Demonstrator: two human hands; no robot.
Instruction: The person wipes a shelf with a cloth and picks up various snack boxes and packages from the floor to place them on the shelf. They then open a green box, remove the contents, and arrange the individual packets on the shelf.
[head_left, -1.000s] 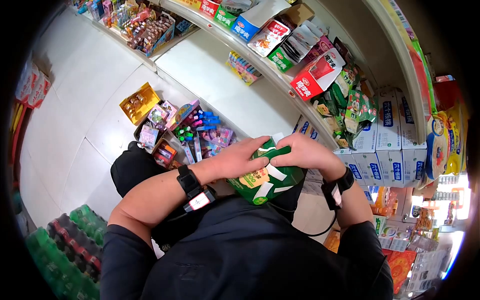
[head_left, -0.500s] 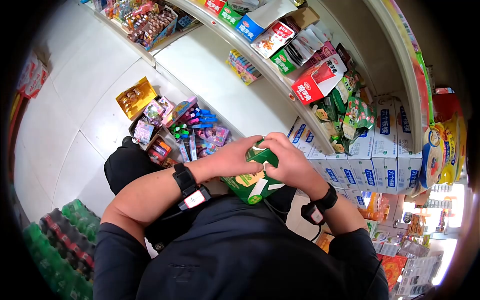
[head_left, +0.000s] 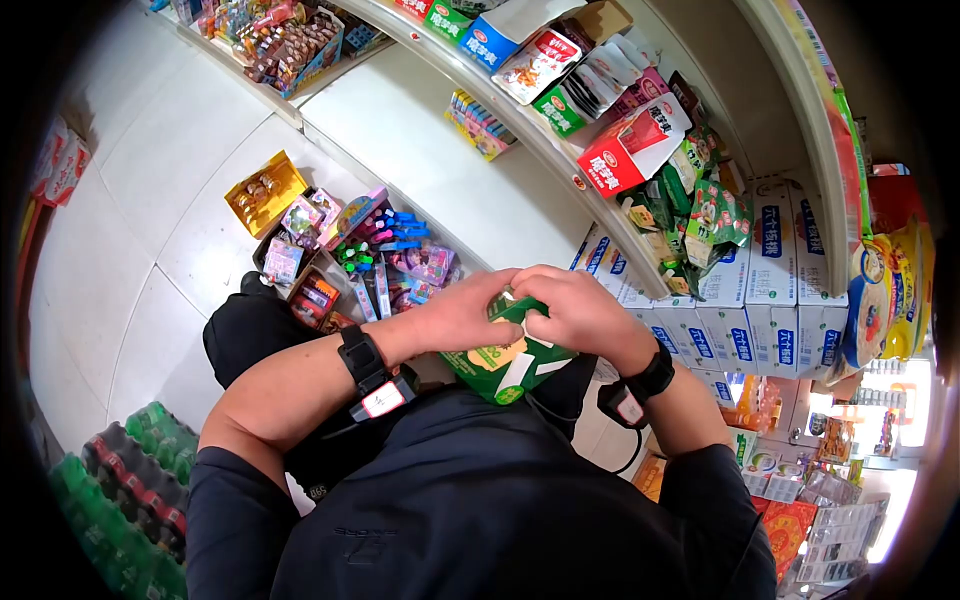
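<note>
A green box with a yellow label (head_left: 497, 357) rests against my lap, tilted. My left hand (head_left: 465, 312) holds its left upper side, with the thumb lying across the front above the label. At the upper right edge of the box, my right hand (head_left: 575, 312) has its fingers curled and pressed onto the cardboard. The two hands nearly touch at the top of the box. Part of the box's top is hidden behind the fingers.
Ahead is a white shelf (head_left: 430, 140) with snack boxes (head_left: 628, 145) on the tier above. Small toys (head_left: 400, 245) and an open yellow box (head_left: 265, 192) stand on the floor at left. White cartons (head_left: 745, 325) are stacked at right; green bottles (head_left: 115, 520) lie lower left.
My right hand's fingers have curled in more tightly at the box's top edge. The view has shifted slightly, and the box has tilted a little.
</note>
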